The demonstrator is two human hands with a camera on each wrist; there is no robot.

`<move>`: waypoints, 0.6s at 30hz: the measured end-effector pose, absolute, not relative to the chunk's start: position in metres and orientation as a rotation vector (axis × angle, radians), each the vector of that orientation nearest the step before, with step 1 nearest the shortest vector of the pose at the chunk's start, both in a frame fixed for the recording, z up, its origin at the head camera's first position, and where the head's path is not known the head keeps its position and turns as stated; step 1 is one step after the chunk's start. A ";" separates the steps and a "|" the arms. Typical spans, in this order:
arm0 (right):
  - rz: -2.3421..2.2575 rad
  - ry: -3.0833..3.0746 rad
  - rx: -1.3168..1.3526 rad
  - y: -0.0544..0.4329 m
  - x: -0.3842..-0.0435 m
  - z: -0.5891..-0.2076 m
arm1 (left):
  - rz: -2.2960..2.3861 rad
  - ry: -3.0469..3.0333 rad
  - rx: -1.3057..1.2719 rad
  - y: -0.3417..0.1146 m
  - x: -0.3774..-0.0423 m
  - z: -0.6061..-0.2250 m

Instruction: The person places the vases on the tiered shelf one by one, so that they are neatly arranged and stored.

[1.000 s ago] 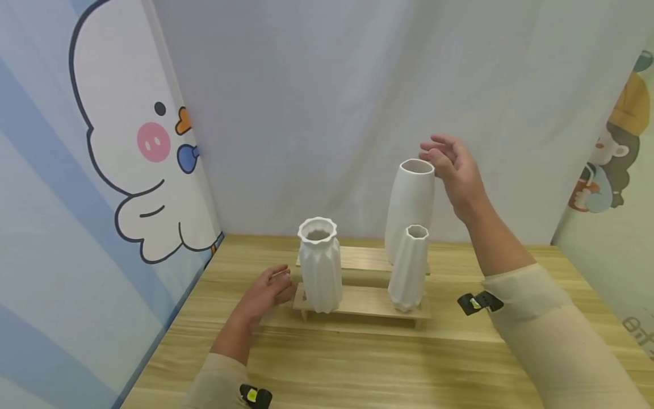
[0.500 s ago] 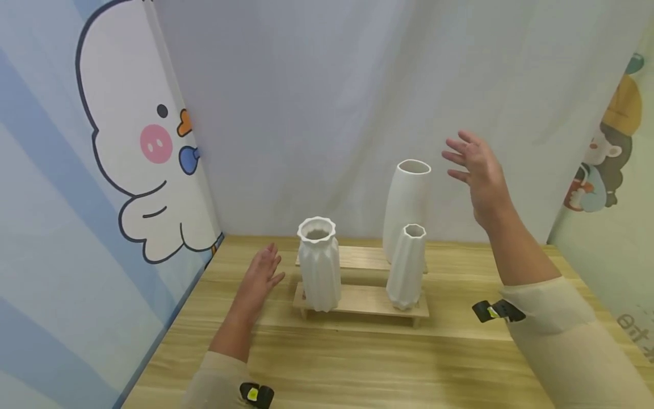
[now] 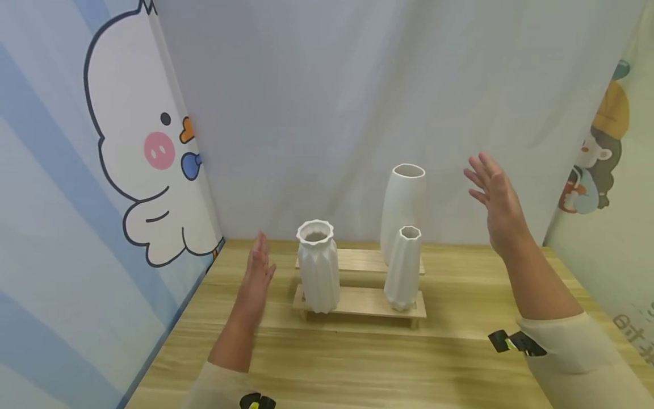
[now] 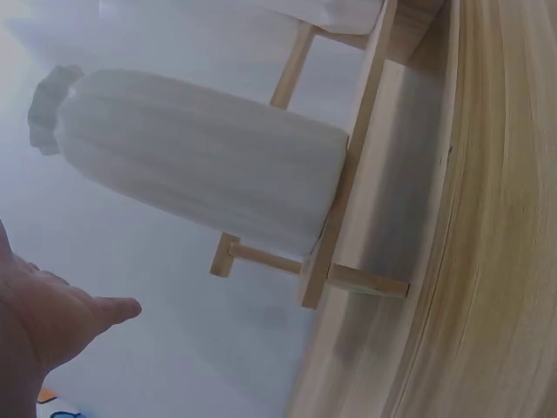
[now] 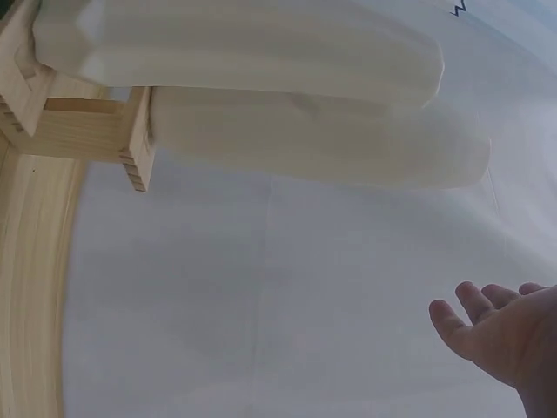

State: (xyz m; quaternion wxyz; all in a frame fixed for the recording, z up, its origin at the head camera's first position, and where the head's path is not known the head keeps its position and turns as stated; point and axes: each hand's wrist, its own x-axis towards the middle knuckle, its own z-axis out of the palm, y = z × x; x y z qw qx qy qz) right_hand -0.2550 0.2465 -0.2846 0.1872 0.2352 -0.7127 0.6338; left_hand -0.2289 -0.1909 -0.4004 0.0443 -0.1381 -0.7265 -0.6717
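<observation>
Three white vases stand upright on a two-step wooden stand (image 3: 360, 301). A ribbed vase with a scalloped rim (image 3: 319, 275) is on the lower step's left end, and a slim fluted vase (image 3: 403, 272) on its right end. Behind, at the right of the upper step, rises a tall smooth vase (image 3: 401, 204), partly hidden by the slim one. My left hand (image 3: 258, 272) is held with straight fingers to the left of the ribbed vase, apart from it. To the right of the tall vase my right hand (image 3: 498, 199) is raised, fingers extended, holding nothing.
The stand rests on a wood-grain table (image 3: 357, 363). A plain pale curtain (image 3: 286, 125) hangs behind it. On the left is a wall with a cartoon duck (image 3: 138, 130), on the right one with a cartoon figure (image 3: 595, 153).
My right hand has moved away from the tall vase's rim, to the right. My left hand has drawn left from the ribbed vase and its fingers now point forward. The vases stay put.
</observation>
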 end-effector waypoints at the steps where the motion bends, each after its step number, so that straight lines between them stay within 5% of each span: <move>1: 1.767 -2.015 0.666 0.248 -0.252 -0.288 | -2.020 -2.236 -0.419 -0.191 -0.229 -0.401; 18: 1.350 -2.320 0.713 0.255 -0.202 -0.337 | -1.511 -2.267 -0.619 -0.163 -0.203 -0.407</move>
